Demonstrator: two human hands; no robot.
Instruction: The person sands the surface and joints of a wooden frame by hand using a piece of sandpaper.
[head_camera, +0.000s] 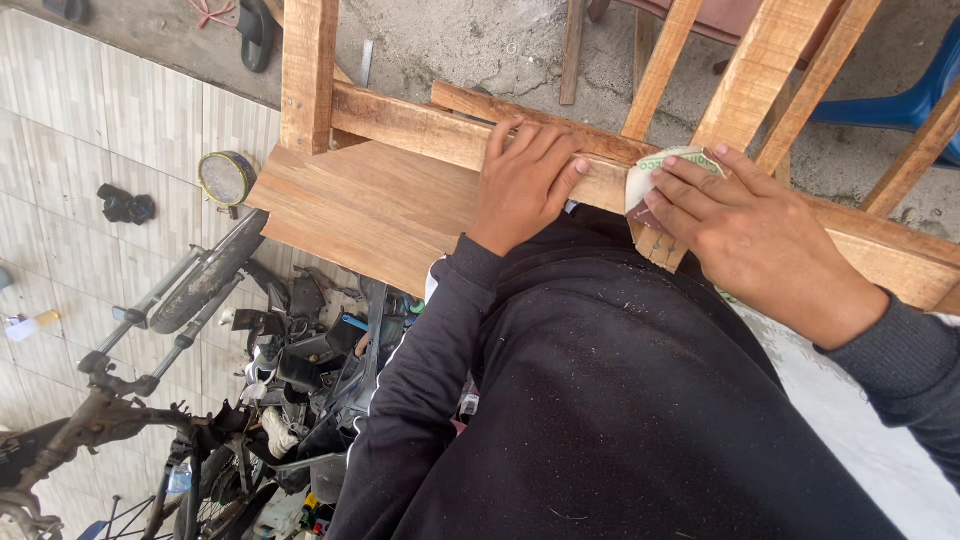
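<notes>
My left hand lies flat, fingers spread, on a horizontal rail of a bare wooden frame, next to a flat wooden board. My right hand presses a folded piece of sandpaper against the same rail, a little to the right. Both arms wear dark sleeves. Dust specks cover the dark clothing below.
Slanted wooden slats rise from the frame at the top right. A stripped motorbike with exposed parts stands at the lower left on pale tiles. A round tin, a small black object, a sandal and a blue plastic chair lie around.
</notes>
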